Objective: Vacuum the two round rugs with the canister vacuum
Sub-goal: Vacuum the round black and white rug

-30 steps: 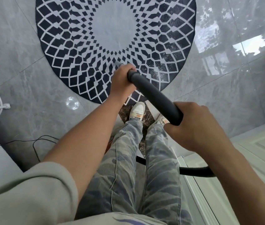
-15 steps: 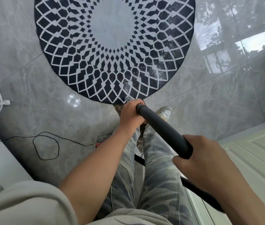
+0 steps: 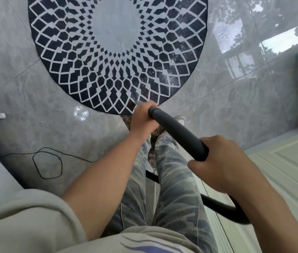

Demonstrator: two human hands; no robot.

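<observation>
Head view: the left hand (image 3: 142, 118) and right hand (image 3: 223, 161) both grip the vacuum handle (image 3: 177, 132). They have drawn back from over the round rug (image 3: 117, 52) to its near edge, likely ending a pull stroke. The nozzle is hidden.

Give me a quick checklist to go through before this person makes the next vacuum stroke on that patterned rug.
1. Grip in front: the left hand grips the front end of the vacuum handle. Ok.
2. Grip behind: the right hand grips the handle's rear end. Ok.
3. Rug flat: no lifted or folded edge shows. Ok.
4. Nozzle placement: it is hidden below the left hand. Cannot tell.
5. Hose free: it trails close behind the legs, and a snag could be hidden. Cannot tell.
6. Thin cable clear of the path: it lies looped to the left, apart from the rug. Ok.
</observation>
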